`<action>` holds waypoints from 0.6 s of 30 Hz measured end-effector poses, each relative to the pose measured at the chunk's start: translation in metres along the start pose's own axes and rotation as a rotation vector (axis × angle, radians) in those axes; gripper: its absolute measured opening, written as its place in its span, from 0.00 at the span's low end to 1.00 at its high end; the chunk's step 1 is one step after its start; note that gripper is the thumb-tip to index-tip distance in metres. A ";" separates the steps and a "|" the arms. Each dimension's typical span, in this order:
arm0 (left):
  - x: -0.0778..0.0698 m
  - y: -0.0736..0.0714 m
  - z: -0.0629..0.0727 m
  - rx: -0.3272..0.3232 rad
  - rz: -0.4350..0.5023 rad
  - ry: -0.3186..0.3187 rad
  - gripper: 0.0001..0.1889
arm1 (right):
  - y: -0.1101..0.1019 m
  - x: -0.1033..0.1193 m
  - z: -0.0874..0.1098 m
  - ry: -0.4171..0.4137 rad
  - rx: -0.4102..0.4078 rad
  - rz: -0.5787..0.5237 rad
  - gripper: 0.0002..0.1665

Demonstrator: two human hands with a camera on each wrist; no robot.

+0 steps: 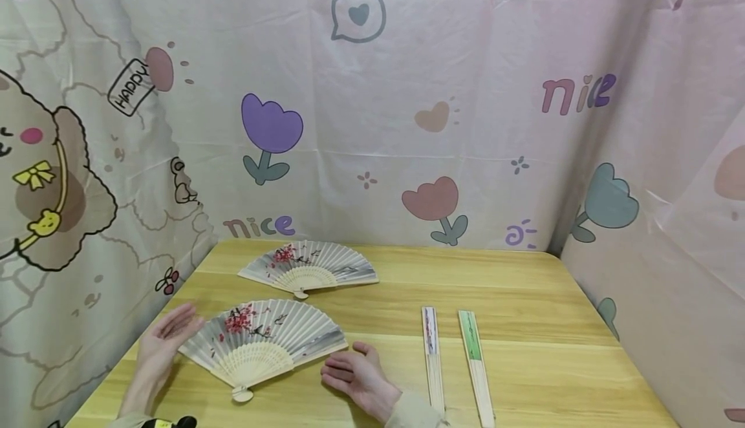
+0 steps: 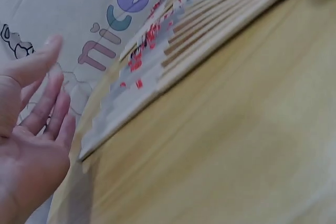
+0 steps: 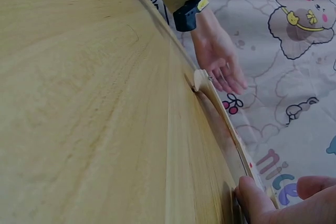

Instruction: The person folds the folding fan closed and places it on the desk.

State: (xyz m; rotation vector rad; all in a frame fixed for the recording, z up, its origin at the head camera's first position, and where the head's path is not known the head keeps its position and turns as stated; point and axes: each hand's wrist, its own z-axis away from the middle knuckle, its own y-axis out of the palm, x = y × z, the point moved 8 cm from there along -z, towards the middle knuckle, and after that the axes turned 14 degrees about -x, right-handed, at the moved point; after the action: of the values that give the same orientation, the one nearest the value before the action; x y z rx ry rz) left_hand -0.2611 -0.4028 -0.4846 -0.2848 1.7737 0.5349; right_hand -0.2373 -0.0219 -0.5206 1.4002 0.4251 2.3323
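Note:
Spread wide on the table, the nearer folding fan (image 1: 268, 341) shows grey paper with red blossoms and pale wooden ribs. My left hand (image 1: 165, 341) is at its left end, palm turned inward and fingers extended; in the left wrist view that hand (image 2: 34, 145) holds nothing. At the fan's right end my right hand (image 1: 357, 373) has loosely bent fingers. In the right wrist view, its fingers (image 3: 257, 203) overlap the fan's edge (image 3: 231, 124). A second spread fan (image 1: 308, 269) with the same blossom print lies behind the first.
Two folded fans, one with white-and-purple paper (image 1: 431, 337) and one with green paper (image 1: 473, 341), lie right of my right hand. A wooden table (image 1: 553, 350) carries everything. Printed cloth (image 1: 372, 92) hangs behind it and along both sides.

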 end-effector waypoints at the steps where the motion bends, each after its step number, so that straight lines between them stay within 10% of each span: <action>1: 0.001 -0.003 0.000 -0.017 -0.128 0.006 0.24 | 0.000 0.000 0.000 -0.001 0.001 0.001 0.37; 6: 0.011 -0.008 0.000 0.054 -0.730 -0.025 0.45 | 0.000 0.000 -0.001 -0.006 0.001 0.006 0.36; 18: 0.013 -0.007 0.000 0.209 -0.859 0.033 0.49 | -0.002 -0.003 -0.005 0.008 -0.003 0.003 0.37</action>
State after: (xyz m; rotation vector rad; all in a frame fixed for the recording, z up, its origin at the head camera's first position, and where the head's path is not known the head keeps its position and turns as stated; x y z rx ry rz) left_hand -0.2614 -0.4075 -0.4980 -0.8504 1.5356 -0.2687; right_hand -0.2400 -0.0221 -0.5257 1.3909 0.4216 2.3404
